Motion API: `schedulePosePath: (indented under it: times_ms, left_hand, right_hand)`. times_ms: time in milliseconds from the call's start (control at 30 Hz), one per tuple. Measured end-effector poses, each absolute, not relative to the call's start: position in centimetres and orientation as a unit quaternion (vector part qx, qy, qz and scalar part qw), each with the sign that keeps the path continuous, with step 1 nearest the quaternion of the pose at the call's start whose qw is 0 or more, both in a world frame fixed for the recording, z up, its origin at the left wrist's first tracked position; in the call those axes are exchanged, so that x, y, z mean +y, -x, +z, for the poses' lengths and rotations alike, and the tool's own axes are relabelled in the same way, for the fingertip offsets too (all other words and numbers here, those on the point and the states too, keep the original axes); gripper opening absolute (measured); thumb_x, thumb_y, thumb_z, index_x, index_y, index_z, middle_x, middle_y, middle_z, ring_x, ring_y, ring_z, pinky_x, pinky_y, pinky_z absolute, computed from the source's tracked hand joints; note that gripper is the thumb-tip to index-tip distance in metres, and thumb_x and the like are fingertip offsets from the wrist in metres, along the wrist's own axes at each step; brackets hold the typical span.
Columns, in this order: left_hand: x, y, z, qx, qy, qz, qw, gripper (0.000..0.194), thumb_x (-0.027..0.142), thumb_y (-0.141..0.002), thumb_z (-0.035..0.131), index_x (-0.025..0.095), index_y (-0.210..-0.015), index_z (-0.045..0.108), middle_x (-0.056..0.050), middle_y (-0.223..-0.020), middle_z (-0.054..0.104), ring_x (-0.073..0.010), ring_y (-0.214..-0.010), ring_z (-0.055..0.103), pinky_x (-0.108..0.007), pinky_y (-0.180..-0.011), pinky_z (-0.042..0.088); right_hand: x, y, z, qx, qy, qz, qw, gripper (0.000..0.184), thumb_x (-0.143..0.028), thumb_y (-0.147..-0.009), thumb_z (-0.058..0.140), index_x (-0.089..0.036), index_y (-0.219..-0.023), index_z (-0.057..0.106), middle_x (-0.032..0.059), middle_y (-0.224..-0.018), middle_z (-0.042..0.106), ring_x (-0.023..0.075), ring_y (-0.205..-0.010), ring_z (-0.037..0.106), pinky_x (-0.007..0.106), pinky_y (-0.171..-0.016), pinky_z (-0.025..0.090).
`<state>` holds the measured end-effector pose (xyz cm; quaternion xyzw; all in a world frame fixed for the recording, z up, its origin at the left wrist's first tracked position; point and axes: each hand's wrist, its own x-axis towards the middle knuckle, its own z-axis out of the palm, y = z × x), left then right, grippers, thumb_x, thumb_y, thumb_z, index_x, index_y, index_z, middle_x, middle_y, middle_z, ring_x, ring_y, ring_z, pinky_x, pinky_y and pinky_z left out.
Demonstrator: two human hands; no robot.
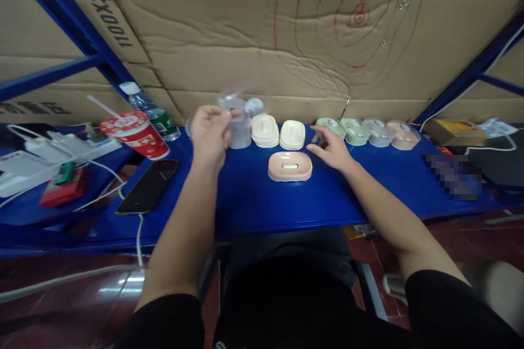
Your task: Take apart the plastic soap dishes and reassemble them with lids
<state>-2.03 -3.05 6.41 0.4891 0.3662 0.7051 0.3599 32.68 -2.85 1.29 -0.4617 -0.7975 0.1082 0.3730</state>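
Observation:
My left hand [210, 133] is raised at the back of the table, its fingers closed on a clear plastic lid [232, 101] smeared by motion. A round sticker [254, 106] shows by the lid. Just behind that hand stands a greyish translucent container [240, 133]. My right hand [329, 147] hovers with fingers apart and nothing in them, beside a short stack of cream dishes [292, 135]. Another cream stack [264, 131] stands to their left. In front of both stacks sits a pink oval soap dish [290, 166] with a pale slot in its middle.
Lidded boxes in green [355, 132], grey [377, 133] and pink [403, 135] line the back right. On the left are a red paper cup [137, 133] with a straw, a water bottle [153, 114], a phone [148, 186] and power strips [61, 155]. Cardboard [229, 38] walls the back.

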Motion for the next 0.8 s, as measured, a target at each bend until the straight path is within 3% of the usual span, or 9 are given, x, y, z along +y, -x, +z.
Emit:
schedulePosePath:
  times_ms: [100,167,233,300,400,500,633,800]
  left_hand:
    - [-4.4,-1.4,5.3,0.374,-0.535,0.569,0.501,0.032,0.043,-0.095,0.075,0.025,-0.096,0.049,-0.001,-0.088,0.076,-0.0047,-0.039,0.028,-0.025,-0.040,0.020]
    - [-5.0,-3.2,4.4,0.404,-0.556,0.494,0.533,0.028,0.048,-0.102,0.067,0.025,-0.100,0.051,-0.003,-0.092,0.078,-0.0047,-0.040,0.028,-0.025,-0.042,0.022]
    - [-5.4,-4.2,3.8,0.443,-0.582,0.445,0.516,0.026,0.049,-0.107,0.057,0.024,-0.105,0.055,-0.005,-0.093,0.078,-0.0065,-0.043,0.035,-0.025,-0.046,0.029]
    - [-5.5,-4.5,3.5,0.486,-0.626,0.427,0.435,0.024,0.047,-0.109,0.055,0.023,-0.110,0.059,-0.005,-0.089,0.077,-0.0116,-0.054,0.053,-0.027,-0.056,0.042]
    - [-5.7,-4.2,3.5,0.557,-0.702,0.368,0.248,0.028,0.048,-0.107,0.059,0.022,-0.113,0.069,-0.007,-0.088,0.078,-0.0243,-0.088,0.073,-0.035,-0.079,0.053]
    - [-6.0,-3.7,3.8,0.595,-0.740,0.261,0.173,0.037,0.051,-0.108,0.054,0.023,-0.123,0.074,-0.011,-0.103,0.082,-0.0319,-0.105,0.075,-0.040,-0.088,0.054]
    - [-6.2,-3.8,3.7,0.591,-0.777,0.152,0.151,0.044,0.050,-0.110,0.044,0.023,-0.121,0.077,-0.012,-0.120,0.082,-0.0340,-0.115,0.074,-0.042,-0.093,0.054]
    - [-6.2,-3.8,3.4,0.588,-0.790,0.113,0.133,0.049,0.048,-0.111,0.037,0.021,-0.119,0.078,-0.014,-0.128,0.080,-0.0356,-0.117,0.073,-0.047,-0.097,0.055]
  right_hand:
    - [-3.7,-32.4,2.1,-0.831,0.424,0.057,0.355,0.121,-0.084,-0.080,0.076,-0.028,-0.176,0.027,0.0190,-0.162,0.055,0.0390,-0.122,0.068,0.053,-0.094,0.062]
    - [-4.3,-32.2,2.6,-0.853,0.419,0.038,0.309,0.123,-0.082,-0.082,0.076,-0.031,-0.178,0.019,0.0170,-0.174,0.041,0.0458,-0.144,0.055,0.059,-0.110,0.057]
    - [-4.7,-32.0,3.0,-0.862,0.423,0.039,0.276,0.114,-0.078,-0.088,0.072,-0.031,-0.178,0.021,0.0153,-0.177,0.037,0.0471,-0.153,0.047,0.060,-0.117,0.052]
    - [-4.9,-31.9,3.1,-0.863,0.427,0.045,0.267,0.111,-0.076,-0.088,0.072,-0.027,-0.177,0.028,0.0161,-0.176,0.040,0.0461,-0.153,0.048,0.058,-0.120,0.050]
    - [-4.9,-32.0,3.1,-0.862,0.438,0.077,0.242,0.114,-0.077,-0.079,0.082,-0.025,-0.172,0.041,0.0161,-0.164,0.057,0.0428,-0.140,0.062,0.055,-0.117,0.052]
    - [-4.8,-32.1,3.1,-0.866,0.444,0.116,0.199,0.115,-0.077,-0.070,0.089,-0.024,-0.165,0.053,0.0155,-0.153,0.069,0.0415,-0.128,0.070,0.055,-0.112,0.054]
    - [-4.7,-32.0,3.2,-0.874,0.440,0.147,0.145,0.111,-0.076,-0.064,0.094,-0.023,-0.156,0.061,0.0166,-0.151,0.070,0.0447,-0.130,0.069,0.057,-0.111,0.054]
    - [-4.5,-31.7,2.5,-0.883,0.413,0.172,0.146,0.113,-0.075,-0.069,0.091,-0.021,-0.161,0.053,0.0192,-0.157,0.062,0.0434,-0.137,0.064,0.056,-0.114,0.053]
